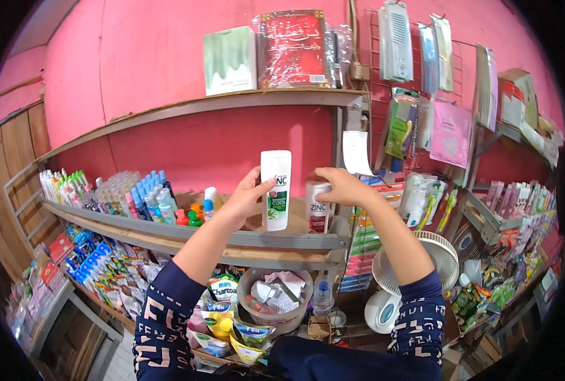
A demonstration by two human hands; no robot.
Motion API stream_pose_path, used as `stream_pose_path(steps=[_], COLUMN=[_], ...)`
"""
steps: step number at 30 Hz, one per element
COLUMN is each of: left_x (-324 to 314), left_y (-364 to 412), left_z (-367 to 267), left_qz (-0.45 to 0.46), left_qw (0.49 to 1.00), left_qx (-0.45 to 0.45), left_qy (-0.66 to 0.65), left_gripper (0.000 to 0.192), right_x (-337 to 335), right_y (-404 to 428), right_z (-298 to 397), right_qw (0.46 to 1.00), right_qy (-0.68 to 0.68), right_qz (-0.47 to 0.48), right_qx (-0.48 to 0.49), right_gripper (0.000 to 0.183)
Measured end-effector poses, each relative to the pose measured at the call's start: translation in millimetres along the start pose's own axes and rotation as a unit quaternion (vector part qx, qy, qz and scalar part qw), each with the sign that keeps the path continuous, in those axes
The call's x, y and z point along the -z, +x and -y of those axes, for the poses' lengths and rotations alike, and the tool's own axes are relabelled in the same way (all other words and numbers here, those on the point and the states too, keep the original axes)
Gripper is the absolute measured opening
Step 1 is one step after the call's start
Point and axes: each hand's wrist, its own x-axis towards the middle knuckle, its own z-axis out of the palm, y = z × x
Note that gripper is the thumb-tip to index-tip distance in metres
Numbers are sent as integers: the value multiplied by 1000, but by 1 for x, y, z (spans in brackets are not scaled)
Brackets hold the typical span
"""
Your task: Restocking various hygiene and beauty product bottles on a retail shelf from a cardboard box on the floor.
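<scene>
My left hand (248, 199) holds a white Zinc shampoo bottle (277, 205) with a green label, cap up and nearly upright, in front of the middle shelf (292, 242). To the right of it, my right hand (346, 188) has its thumb and fingers around the upper part of a second white Zinc bottle (317, 212), which has a red lower label. That bottle stands near the right end of the shelf, its base partly hidden by the metal front rail. The two bottles are apart.
Several small bottles (156, 195) line the shelf's left part. Above runs a higher shelf (263, 97) bearing books. Below are a plastic bucket (273, 321) of papers and several refill pouches (220, 319). A white fan (437, 257) stands under my right forearm; packaged goods hang on a wire rack (373, 52).
</scene>
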Motion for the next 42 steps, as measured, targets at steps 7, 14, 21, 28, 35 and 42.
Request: stream_pose_path(steps=[7,14,21,28,35,42], left_x=[-18,-6,-15,-13,-18,-9], left_y=[29,34,36,46,40,56], left_z=[41,60,56,66,57,59], left_qz=[74,118,129,143,110,92], left_qw=[986,978,980,983,983,995], left_qx=[149,162,148,109,147,45], left_qy=[18,-52,32,22,17,12], left_gripper=[49,51,64,64,65,86], right_x=[-3,-10,-5,-5,-9,-10], right_y=[-1,-1,-5,-1,1,-8], right_z=[-10,-14,-10,-15,-19,-1], right_qw=[1000,999,1000,998,996,995], right_qy=[-3,-26,-8,59,77,78], right_qz=[-9,-34,-22,6,37,-64], right_qx=[5,18,9,16,-21,-3], right_gripper=[49,44,51,63,66,76])
